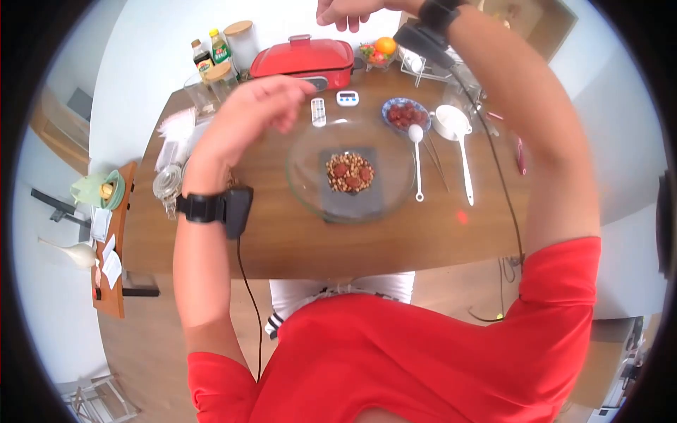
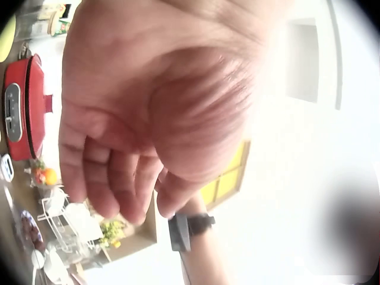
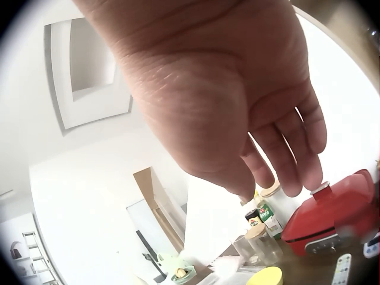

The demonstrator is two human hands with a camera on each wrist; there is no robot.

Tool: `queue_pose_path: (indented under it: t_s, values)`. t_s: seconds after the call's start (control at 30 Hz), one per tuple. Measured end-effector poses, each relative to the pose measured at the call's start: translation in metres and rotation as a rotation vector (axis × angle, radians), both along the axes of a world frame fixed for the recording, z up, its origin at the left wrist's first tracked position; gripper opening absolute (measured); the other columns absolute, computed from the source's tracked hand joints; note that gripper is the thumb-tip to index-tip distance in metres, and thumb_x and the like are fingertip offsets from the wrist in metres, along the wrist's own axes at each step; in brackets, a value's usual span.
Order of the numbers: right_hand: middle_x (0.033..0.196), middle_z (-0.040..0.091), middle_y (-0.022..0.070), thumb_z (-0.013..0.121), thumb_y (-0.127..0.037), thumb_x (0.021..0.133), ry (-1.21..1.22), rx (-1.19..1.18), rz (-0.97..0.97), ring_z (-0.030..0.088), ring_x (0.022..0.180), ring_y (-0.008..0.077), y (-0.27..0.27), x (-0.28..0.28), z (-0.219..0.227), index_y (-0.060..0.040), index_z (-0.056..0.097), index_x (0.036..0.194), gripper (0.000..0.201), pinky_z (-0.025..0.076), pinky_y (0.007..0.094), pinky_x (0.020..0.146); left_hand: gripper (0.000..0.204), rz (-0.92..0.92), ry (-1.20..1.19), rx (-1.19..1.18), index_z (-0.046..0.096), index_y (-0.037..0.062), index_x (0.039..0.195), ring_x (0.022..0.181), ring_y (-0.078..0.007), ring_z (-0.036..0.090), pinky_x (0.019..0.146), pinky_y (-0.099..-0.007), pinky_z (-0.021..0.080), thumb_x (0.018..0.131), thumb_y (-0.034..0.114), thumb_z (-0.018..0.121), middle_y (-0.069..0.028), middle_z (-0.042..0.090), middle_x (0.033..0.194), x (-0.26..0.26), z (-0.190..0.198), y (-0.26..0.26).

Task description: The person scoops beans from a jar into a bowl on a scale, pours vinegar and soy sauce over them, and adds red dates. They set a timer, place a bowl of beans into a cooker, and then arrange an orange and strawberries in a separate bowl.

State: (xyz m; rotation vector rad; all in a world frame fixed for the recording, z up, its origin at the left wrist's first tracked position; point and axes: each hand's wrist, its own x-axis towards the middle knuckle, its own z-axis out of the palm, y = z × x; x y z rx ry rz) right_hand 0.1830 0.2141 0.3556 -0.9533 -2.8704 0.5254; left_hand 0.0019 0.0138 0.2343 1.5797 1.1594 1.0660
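My left hand (image 1: 264, 106) is raised over the back left of the table, fingers loosely bent and nothing in them. Its bare palm fills much of the left wrist view. Higher up, my right hand (image 1: 350, 10) hangs at the top edge of the head view, partly cut off. In the right wrist view its fingers hang relaxed and hold nothing. Below and between the hands, a clear glass bowl (image 1: 300, 187) holds peanut-like pieces (image 1: 338, 185) with several dark red dates (image 1: 356, 181) on top. Under the bowl lies a flat grey pad (image 1: 363, 206).
A red electric cooker (image 1: 303, 58) stands at the back, with a white timer (image 1: 348, 98) and a remote (image 1: 319, 111) before it. Right are a plate of dates (image 1: 405, 114), a white spoon (image 1: 417, 162) and a white ladle (image 1: 466, 169). Jars and bottles (image 1: 220, 46) stand left.
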Motion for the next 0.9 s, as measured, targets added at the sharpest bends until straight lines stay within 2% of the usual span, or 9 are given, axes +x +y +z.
queue_pose_path:
  t_s: [0.07,0.1,0.2,0.37,0.47,0.5,0.67,0.8,0.9]
  values:
    - [0.087,0.076,0.0136,0.067,-0.026,0.092,-0.050,0.013,-0.037,0.072,0.073,0.0206,0.018,-0.015,0.000,0.0018,0.075,0.106,0.032,0.057,0.0337,0.063,0.026,0.122,-0.283,-0.028,0.070,0.0055,0.114,0.071,-0.0064,0.053,0.065,-0.0215,0.042,0.104,0.028,0.060,0.0064,0.055,0.075,-0.033,-0.011,0.043]
    - [0.089,0.076,0.0144,0.067,-0.026,0.092,-0.075,0.009,-0.064,0.072,0.073,0.0211,0.030,-0.024,-0.001,0.0020,0.075,0.106,0.032,0.057,0.0339,0.063,0.026,0.114,-0.291,-0.021,0.070,0.0055,0.114,0.071,-0.0064,0.053,0.065,-0.0215,0.042,0.104,0.028,0.060,0.0064,0.055,0.075,-0.050,-0.021,0.060]
    - [0.094,0.076,0.0143,0.067,-0.027,0.093,-0.071,-0.022,-0.115,0.074,0.076,0.0228,0.067,-0.047,-0.006,0.0026,0.073,0.109,0.034,0.058,0.0348,0.063,0.016,0.387,-0.535,-0.151,0.069,0.0107,0.103,0.071,-0.0061,0.054,0.064,-0.0219,0.042,0.102,0.026,0.063,0.0075,0.058,0.077,-0.068,-0.044,0.103]
    - [0.096,0.077,0.0152,0.066,-0.031,0.097,-0.049,-0.154,-0.285,0.074,0.076,0.0237,0.151,-0.079,-0.010,0.0034,0.073,0.102,0.036,0.059,0.0363,0.065,0.021,0.216,-0.456,-0.177,0.070,0.0092,0.109,0.075,-0.0058,0.055,0.069,-0.0234,0.045,0.101,0.027,0.063,0.0066,0.060,0.081,-0.024,-0.035,0.104]
    - [0.098,0.077,0.0176,0.067,-0.028,0.095,0.027,-0.008,-0.440,0.074,0.077,0.0265,0.191,-0.077,0.006,0.0064,0.073,0.106,0.037,0.059,0.0409,0.066,0.027,0.003,-0.390,-0.059,0.070,0.0065,0.113,0.081,-0.0069,0.058,0.074,-0.0241,0.048,0.101,0.030,0.062,0.0039,0.062,0.088,-0.002,-0.021,0.106]
    - [0.098,0.077,0.0184,0.069,-0.028,0.094,-0.011,0.100,-0.589,0.073,0.075,0.0268,0.196,-0.079,0.008,0.0064,0.075,0.106,0.037,0.059,0.0402,0.066,0.027,0.001,-0.399,-0.062,0.070,0.0065,0.113,0.081,-0.0069,0.058,0.074,-0.0241,0.048,0.101,0.030,0.062,0.0039,0.062,0.088,-0.002,-0.023,0.112]
    - [0.089,0.076,0.0191,0.070,-0.025,0.092,0.010,0.148,-0.535,0.070,0.069,0.0254,0.194,-0.086,0.005,0.0059,0.077,0.097,0.032,0.055,0.0395,0.060,0.025,0.209,-0.487,-0.133,0.070,0.0074,0.112,0.080,-0.0077,0.058,0.073,-0.0244,0.048,0.102,0.029,0.060,0.0040,0.061,0.086,-0.013,-0.028,0.132]
    - [0.083,0.074,0.0165,0.068,-0.023,0.092,0.024,0.102,-0.635,0.065,0.062,0.0240,0.197,-0.090,-0.007,0.0048,0.077,0.095,0.030,0.050,0.0404,0.055,0.025,0.027,-0.466,-0.143,0.070,0.0074,0.112,0.077,-0.0071,0.059,0.071,-0.0242,0.047,0.101,0.029,0.062,0.0036,0.062,0.085,0.001,-0.042,0.123]
    - [0.081,0.074,0.0162,0.068,-0.024,0.092,0.013,0.154,-0.638,0.065,0.062,0.0249,0.191,-0.093,-0.017,0.0039,0.077,0.095,0.030,0.050,0.0426,0.056,0.026,0.055,-0.425,-0.147,0.070,0.0076,0.112,0.077,-0.0067,0.059,0.071,-0.0239,0.047,0.102,0.030,0.062,0.0033,0.063,0.085,0.011,-0.037,0.115]
